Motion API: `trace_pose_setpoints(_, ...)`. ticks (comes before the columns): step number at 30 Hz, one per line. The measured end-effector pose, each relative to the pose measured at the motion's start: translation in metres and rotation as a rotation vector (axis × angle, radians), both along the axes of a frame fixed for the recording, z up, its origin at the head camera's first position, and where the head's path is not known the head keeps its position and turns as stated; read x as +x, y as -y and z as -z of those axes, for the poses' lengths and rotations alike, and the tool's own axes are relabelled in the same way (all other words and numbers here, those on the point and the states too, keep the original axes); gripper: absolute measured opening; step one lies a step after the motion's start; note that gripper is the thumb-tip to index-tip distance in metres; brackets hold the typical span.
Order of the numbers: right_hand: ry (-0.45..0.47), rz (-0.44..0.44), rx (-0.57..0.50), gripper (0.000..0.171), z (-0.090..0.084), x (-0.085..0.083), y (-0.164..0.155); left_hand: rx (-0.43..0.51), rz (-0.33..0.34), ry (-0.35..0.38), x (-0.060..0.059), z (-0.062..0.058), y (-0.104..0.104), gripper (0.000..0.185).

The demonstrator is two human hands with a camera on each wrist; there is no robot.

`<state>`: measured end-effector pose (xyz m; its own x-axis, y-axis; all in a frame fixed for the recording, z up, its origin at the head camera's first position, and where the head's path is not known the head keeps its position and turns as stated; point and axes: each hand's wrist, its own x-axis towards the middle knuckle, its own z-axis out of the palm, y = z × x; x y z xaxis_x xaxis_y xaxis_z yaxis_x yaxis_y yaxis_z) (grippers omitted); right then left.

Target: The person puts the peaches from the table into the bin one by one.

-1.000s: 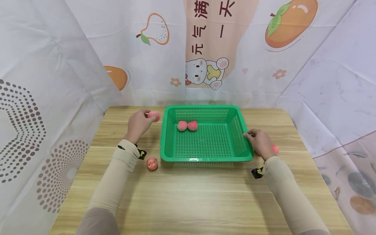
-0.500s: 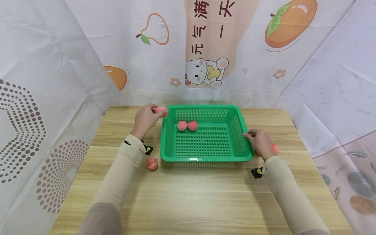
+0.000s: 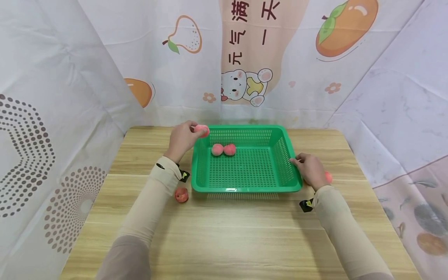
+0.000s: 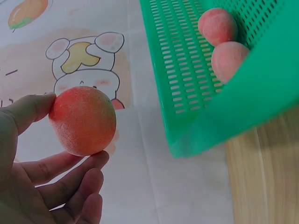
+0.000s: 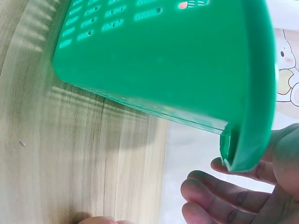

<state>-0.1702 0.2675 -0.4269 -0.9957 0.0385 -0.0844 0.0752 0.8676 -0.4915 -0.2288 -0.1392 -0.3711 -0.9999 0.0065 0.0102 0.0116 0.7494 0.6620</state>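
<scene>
On the left of the desk (image 3: pixel 227 233), a loose peach (image 3: pixel 181 195) sits just outside the front left corner of the basket (image 3: pixel 245 189), close by the left cuff (image 3: pixel 168 171); a low sweep of that arm could bump it and, being round, it would probably roll. Left hand (image 3: pixel 182 138): grip grasping the held peach (image 4: pixel 83 121), thumb on one side, fingertips on the other. Head view puts that peach at the basket's back left corner; left wrist view shows it apart from the rim. Hold looks light, tips only, so a knock on the rim could pop it out; loosening too soon could drop it outside the wall. Inside the basket, toward the back left, left inner peach (image 3: pixel 217 149) and right inner peach (image 3: pixel 229 149) touch; one dropped from height could scatter them. Right hand (image 3: pixel 309 171): grip grasping the basket's right rim, thumb hidden in right wrist view, lower fingers loose. A tug or lift there could tilt the basket and set both inner peaches rolling. Far right, an outer peach (image 3: pixel 328 177) is partly hidden behind that hand; pulling back carelessly could nudge it. Can't tell whether another hides there.
</scene>
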Motion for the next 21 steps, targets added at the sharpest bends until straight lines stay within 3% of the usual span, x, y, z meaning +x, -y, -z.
trace_pose_setpoints(21,0.034,-0.006,-0.002,0.042,0.0,-0.002,-0.001,0.062,0.008,-0.017,-0.009,0.013,-0.038,0.048)
